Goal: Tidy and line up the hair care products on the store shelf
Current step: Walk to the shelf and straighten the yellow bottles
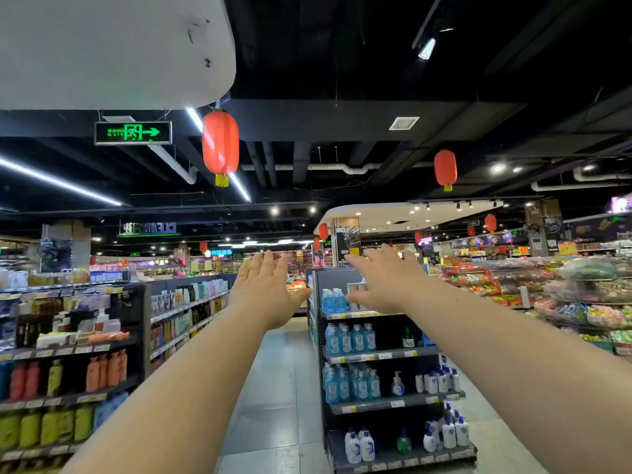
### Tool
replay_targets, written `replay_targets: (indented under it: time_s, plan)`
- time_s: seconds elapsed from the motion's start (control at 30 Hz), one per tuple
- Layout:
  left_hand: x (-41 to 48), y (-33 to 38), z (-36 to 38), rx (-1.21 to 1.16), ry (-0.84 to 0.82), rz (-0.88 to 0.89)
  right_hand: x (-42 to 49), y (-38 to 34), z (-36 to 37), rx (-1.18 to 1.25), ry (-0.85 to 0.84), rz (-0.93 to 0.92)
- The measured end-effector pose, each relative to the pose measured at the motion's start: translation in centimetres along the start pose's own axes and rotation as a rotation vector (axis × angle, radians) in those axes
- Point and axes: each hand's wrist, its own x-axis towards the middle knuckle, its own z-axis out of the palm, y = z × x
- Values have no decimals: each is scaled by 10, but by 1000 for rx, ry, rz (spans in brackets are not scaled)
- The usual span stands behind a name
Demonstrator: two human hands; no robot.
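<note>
Both my arms stretch straight ahead into the aisle. My left hand (265,290) is held flat with fingers apart and holds nothing. My right hand (383,278) is also spread and empty, hovering in front of the top of the end shelf unit (321,336). The hair care shelves (68,352) stand at my left, well apart from both hands. They carry dark bottles, orange bottles (107,369), red bottles (24,379) and yellow-green bottles (51,425) in rows.
The end shelf unit ahead holds blue pump bottles (350,338) and white bottles (359,446). A tiled aisle floor (273,388) runs between the two shelf units. Snack displays (581,295) fill the right side. Red lanterns (220,145) hang from the dark ceiling.
</note>
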Motion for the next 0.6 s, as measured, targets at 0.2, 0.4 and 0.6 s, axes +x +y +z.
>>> replay_targets:
  time_s: [0.2, 0.4, 0.6]
  plan:
    - [1, 0, 6, 37, -1, 0, -3, 3, 3, -15, -12, 4]
    - [-2, 3, 14, 30, -19, 0, -3, 5, 13, -20, -33, -4]
    - [-11, 10, 29, 19, -102, -38, -8, 6, 34, 26, -81, -16]
